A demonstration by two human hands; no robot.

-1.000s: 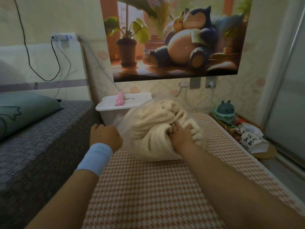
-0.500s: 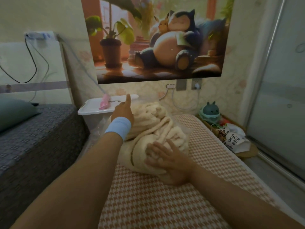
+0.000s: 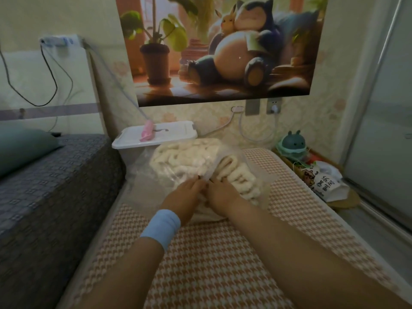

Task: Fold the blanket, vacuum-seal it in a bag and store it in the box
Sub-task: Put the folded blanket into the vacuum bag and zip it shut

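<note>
Blanket (image 3: pixel 185 159) folded, sitting in the clear bag (image 3: pixel 142 172) on the checked mattress (image 3: pixel 223 264). My left hand (image 3: pixel 185 195) and right hand (image 3: pixel 220 192) both pinch the bag's near edge (mouth looks unsealed). Left to do: seal, pull air, load box (image 3: pixel 127 153), lid on.

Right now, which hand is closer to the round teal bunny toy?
Right. The right hand is left of the round teal bunny toy; the left hand is farther left.

Lidded box (image 3: pixel 176 133) just behind blanket (image 3: pixel 189 162)
</note>
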